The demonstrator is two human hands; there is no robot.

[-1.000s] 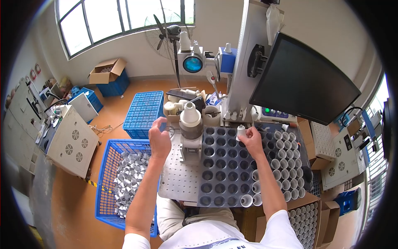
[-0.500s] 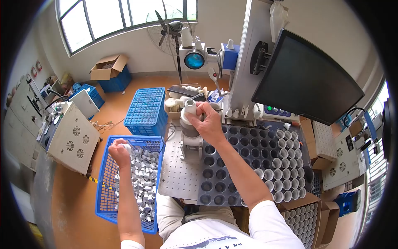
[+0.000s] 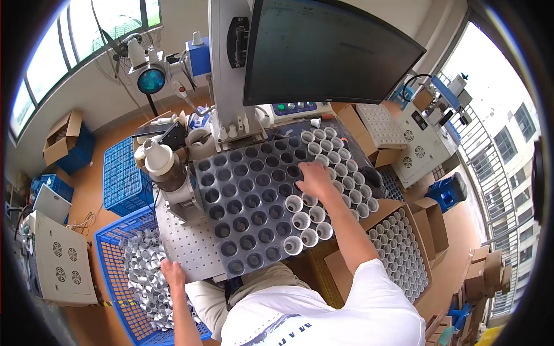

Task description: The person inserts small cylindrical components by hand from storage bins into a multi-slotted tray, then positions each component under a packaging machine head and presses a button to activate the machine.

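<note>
Right hand (image 3: 314,177): fingers pressed together, tips down on cell tray (image 3: 231,190) beside white cups (image 3: 306,219). Left hand (image 3: 172,271) at blue crate (image 3: 109,277) edge; finger state can't be told.

Small factory workshop, parts-marking station. Fixtures: 1 column-mounted machine head (image 3: 151,81), 1 monitor (image 3: 323,52), 1 cell tray (image 3: 242,196) of white caps (image 3: 301,220). Stock: blue plastic crates (image 3: 121,167), cardboard cartons (image 3: 404,254) of parts, control cabinets (image 3: 55,265) on the floor.

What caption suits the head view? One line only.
Right hand over the dark tray, left hand at the blue crate.
</note>
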